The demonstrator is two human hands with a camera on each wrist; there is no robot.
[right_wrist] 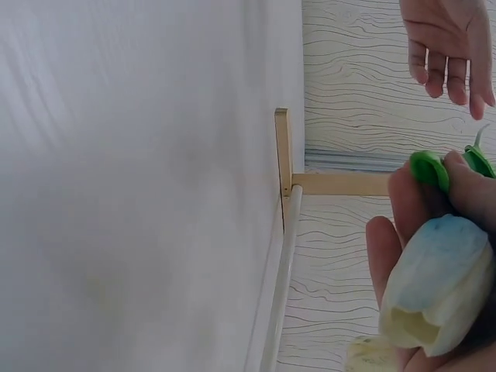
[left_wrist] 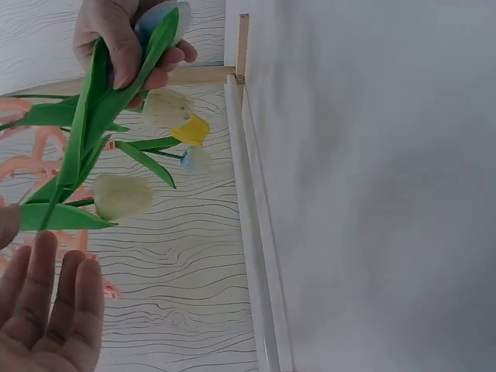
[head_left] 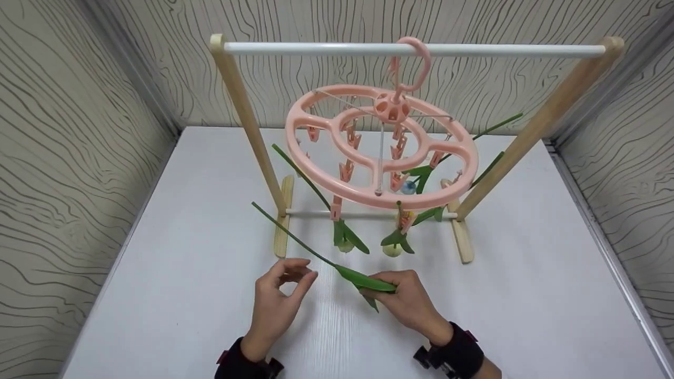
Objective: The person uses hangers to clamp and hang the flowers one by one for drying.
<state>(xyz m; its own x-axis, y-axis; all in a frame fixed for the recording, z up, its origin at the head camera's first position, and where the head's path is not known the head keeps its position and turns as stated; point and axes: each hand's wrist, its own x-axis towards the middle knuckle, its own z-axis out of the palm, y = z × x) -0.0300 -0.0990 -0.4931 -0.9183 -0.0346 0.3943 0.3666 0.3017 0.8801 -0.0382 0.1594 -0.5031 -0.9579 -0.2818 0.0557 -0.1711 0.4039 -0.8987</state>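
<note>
My right hand (head_left: 408,297) grips an artificial tulip (head_left: 360,279) by its green leaves near the bloom. The long stem points away to the upper left. In the right wrist view its pale blue and white bloom (right_wrist: 438,283) lies against the curled fingers. My left hand (head_left: 279,305) is held beside the stem with loosely bent fingers, thumb and forefinger apart and nothing between them. Beyond the hands, a pink round clip hanger (head_left: 350,195) carries several tulips with blooms hanging down, among them a cream tulip (head_left: 392,250) and a yellow tulip (left_wrist: 191,130).
The hanger's hook (head_left: 421,63) sits over the white bar (head_left: 316,49) of a wooden-legged rack (head_left: 247,116). Rack feet (head_left: 462,242) stand on the white table (head_left: 174,252). Bare pink clips (head_left: 346,171) dangle inside the ring. Patterned panels (head_left: 174,73) enclose the table.
</note>
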